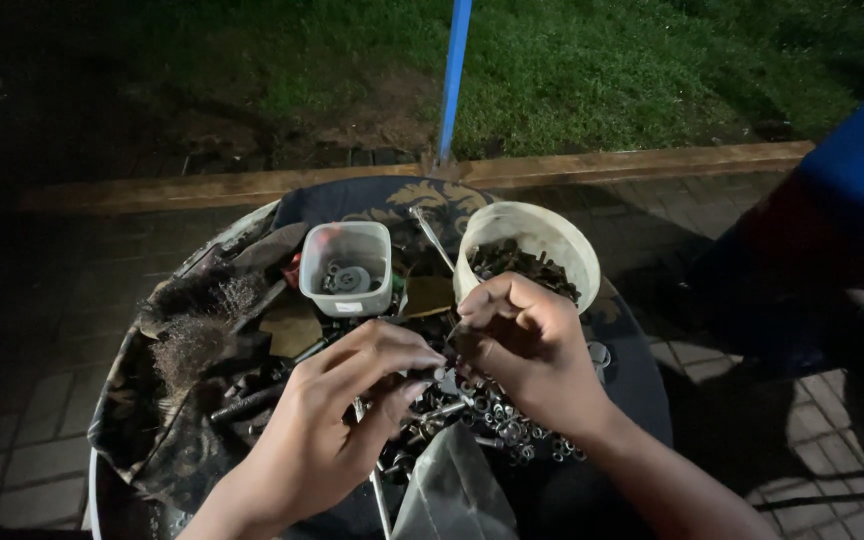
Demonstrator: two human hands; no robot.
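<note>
My left hand [337, 415] and my right hand [527, 350] meet fingertip to fingertip over a heap of nuts, washers and bolts [497, 420] on a round table under a dark patterned cloth [167, 440]. Together they pinch a small metal part [445, 375], too small to identify. A white round tub [542, 240] holding dark screws tilts just beyond my right hand. A clear square container [347, 268] with a few washers stands beyond my left hand.
A wire brush [197, 325] and dark bolts [252, 400] lie at the table's left. A blue pole [455, 70] rises behind the table at a wooden border [602, 165] with grass beyond. A blue object [852, 160] stands at right on brick paving.
</note>
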